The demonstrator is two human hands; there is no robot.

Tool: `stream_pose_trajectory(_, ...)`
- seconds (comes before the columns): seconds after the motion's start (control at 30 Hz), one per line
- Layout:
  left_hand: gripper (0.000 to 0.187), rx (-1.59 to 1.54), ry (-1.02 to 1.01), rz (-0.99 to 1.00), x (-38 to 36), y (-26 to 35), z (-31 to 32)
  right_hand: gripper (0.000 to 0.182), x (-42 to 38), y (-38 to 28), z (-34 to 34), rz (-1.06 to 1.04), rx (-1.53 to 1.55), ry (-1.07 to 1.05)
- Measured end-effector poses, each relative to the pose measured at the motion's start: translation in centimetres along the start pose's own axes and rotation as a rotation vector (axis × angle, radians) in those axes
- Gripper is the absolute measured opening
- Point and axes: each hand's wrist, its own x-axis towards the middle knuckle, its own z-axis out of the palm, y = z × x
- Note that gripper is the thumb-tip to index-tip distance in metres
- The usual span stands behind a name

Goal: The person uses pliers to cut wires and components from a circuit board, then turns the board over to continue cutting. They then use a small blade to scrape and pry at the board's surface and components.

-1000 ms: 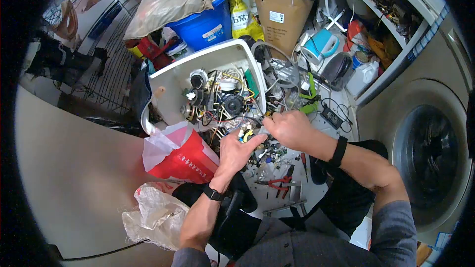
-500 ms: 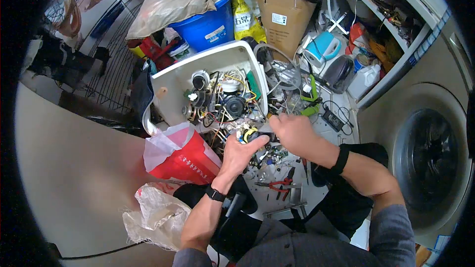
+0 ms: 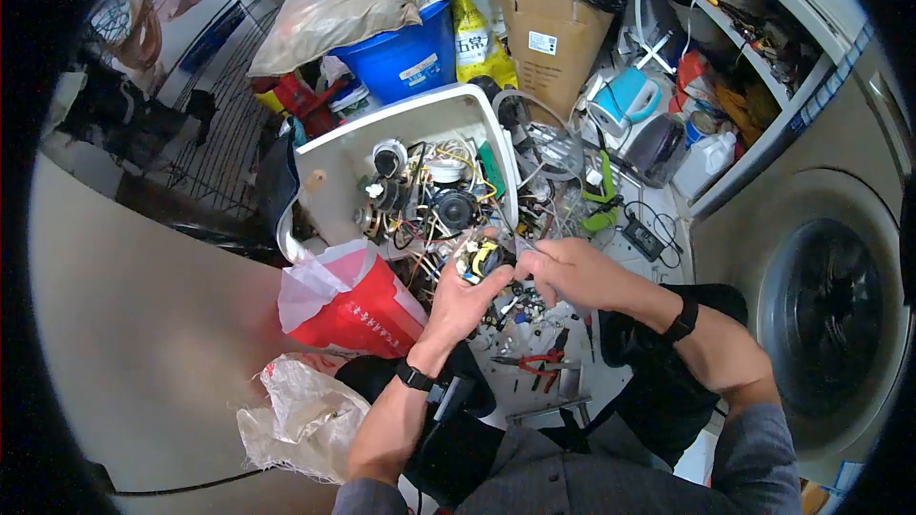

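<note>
My left hand [image 3: 460, 298] is closed around a small black electrical part with a yellow band [image 3: 486, 258]. Close beside it on the right, my right hand [image 3: 563, 272] is curled with its fingertips against the part. A thin metal tool [image 3: 523, 246] shows between the right fingers; its kind is hard to make out. Just beyond the hands stands a white plastic bin [image 3: 401, 124] full of motors, wires and other electrical parts. Below them, small loose parts [image 3: 523, 310] are scattered on the floor, and red-handled pliers [image 3: 539, 359] lie nearer to me.
A red paper bag [image 3: 358, 310] stands left of my hands, with a white woven sack [image 3: 305, 415] nearer. At the back are a blue bucket [image 3: 405, 57] and a cardboard box [image 3: 553, 43]. A black power adapter [image 3: 642, 238] and a washing machine [image 3: 830, 315] are at the right.
My right hand has dropped slightly and turned beside the part. The left hand still holds the part, now tilted so that more of the yellow band shows.
</note>
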Motion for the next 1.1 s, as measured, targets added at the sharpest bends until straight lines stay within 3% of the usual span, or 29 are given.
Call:
stream_pose_trajectory(0.1,0.053,0.057,0.007,0.102,0.0,1.4,0.6,0.033,-0.1,0.6,0.1,-0.095,0.168,-0.042)
stream_pose_trajectory(0.2,0.05,0.066,0.035,0.118,0.1,0.9,0.8,0.029,-0.3,0.1,0.3,-0.005,0.366,-0.083)
stream_pose_trajectory(0.33,0.049,0.268,0.054,0.302,0.3,0.7,1.0,0.025,-0.4,0.1,0.6,0.034,0.433,-0.115)
stream_pose_trajectory(0.47,0.053,0.242,0.048,0.257,0.3,0.8,1.1,0.025,-0.2,0.4,0.8,0.05,0.474,-0.113)
stream_pose_trajectory(0.53,0.055,0.435,0.034,0.349,0.3,0.9,1.0,0.025,-0.2,0.1,0.8,0.073,0.479,-0.106)
stream_pose_trajectory(0.73,0.059,0.581,0.099,0.467,0.3,0.4,1.4,0.024,-0.2,-0.1,0.5,0.215,0.489,-0.13)
stream_pose_trajectory(1.1,0.058,0.439,0.096,0.34,0.7,0.8,2.3,0.024,-0.9,-0.6,-0.4,0.204,0.504,-0.116)
